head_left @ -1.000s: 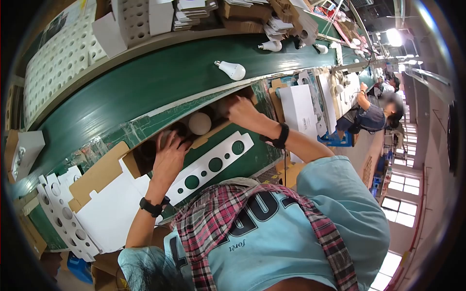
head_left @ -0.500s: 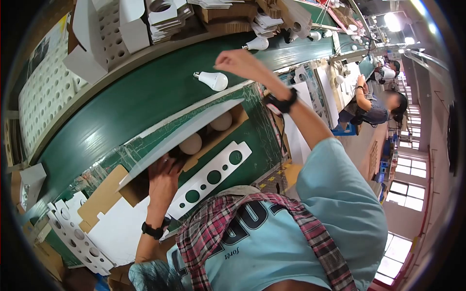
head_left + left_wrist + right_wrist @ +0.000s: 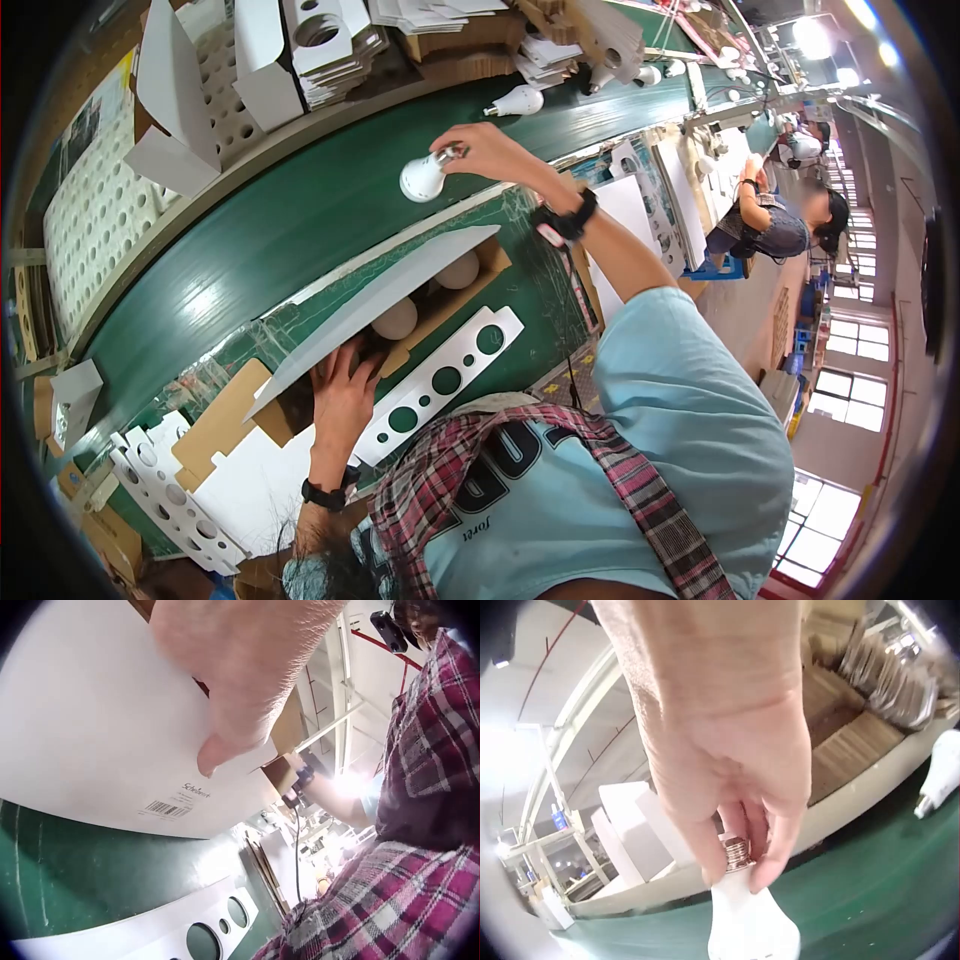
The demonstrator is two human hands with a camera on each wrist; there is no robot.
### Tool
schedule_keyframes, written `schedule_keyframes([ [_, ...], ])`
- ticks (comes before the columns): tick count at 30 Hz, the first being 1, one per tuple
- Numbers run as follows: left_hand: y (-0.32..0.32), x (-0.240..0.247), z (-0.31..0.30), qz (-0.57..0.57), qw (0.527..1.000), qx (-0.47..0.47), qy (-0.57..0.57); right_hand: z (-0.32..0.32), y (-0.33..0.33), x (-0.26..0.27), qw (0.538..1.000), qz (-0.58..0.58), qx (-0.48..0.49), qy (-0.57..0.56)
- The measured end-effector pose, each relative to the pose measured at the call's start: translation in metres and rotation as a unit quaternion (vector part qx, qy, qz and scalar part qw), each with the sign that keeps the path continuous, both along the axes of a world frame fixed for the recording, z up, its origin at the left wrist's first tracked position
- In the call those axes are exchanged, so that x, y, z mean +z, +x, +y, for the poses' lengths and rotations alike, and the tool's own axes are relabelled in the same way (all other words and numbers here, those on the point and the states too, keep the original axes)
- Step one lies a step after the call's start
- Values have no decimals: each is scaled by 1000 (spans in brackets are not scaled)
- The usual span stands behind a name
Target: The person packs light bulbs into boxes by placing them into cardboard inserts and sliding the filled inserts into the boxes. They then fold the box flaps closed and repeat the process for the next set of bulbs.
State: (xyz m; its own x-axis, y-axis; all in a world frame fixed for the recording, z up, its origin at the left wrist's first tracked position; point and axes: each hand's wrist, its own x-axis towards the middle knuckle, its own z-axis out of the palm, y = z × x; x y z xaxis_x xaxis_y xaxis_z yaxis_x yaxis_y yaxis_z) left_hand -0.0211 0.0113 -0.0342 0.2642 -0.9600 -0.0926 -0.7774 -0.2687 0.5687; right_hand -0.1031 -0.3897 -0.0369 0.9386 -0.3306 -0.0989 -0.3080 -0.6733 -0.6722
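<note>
Over the green belt (image 3: 300,215), my right hand (image 3: 492,155) pinches a white LED light bulb (image 3: 422,180) by its metal screw base. In the right wrist view the bulb (image 3: 754,922) hangs globe-down from thumb and fingertips. A long cardboard box (image 3: 490,262), white outside and brown inside, lies in front of me with two round white bulb tops (image 3: 395,318) showing in it. My left hand (image 3: 343,405) holds its near wall: the thumb presses the printed white side (image 3: 97,727), while the fingers reach inside, their tips hidden.
A white strip with round holes (image 3: 447,380) lies between the box and my body. Flattened cardboard (image 3: 255,480) is at the left. Another bulb (image 3: 517,101) lies on the belt beneath stacked card pieces (image 3: 335,75). A person (image 3: 775,225) works farther along.
My right hand has left the box, moved out over the belt and picked up the bulb lying there. The box's white far flap now leans over the opening. My left hand stays at the box.
</note>
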Motion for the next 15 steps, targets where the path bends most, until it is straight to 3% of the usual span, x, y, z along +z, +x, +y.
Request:
schedule_keyframes([
  [4, 7, 4, 11, -16, 999, -13, -36, 42, -53, 86, 987, -125, -105, -1],
  [7, 9, 2, 25, -26, 999, -2, -21, 95, -84, 135, 976, -180, -118, -34],
  [10, 6, 3, 36, -44, 999, 8, -22, 146, -101, 150, 960, -267, -73, -42],
  [13, 7, -3, 45, -61, 997, 29, -36, 185, -95, 146, 969, -246, 21, -19],
  [15, 8, -11, 50, -70, 996, 33, -45, 205, -82, 124, 987, -157, 39, 21],
])
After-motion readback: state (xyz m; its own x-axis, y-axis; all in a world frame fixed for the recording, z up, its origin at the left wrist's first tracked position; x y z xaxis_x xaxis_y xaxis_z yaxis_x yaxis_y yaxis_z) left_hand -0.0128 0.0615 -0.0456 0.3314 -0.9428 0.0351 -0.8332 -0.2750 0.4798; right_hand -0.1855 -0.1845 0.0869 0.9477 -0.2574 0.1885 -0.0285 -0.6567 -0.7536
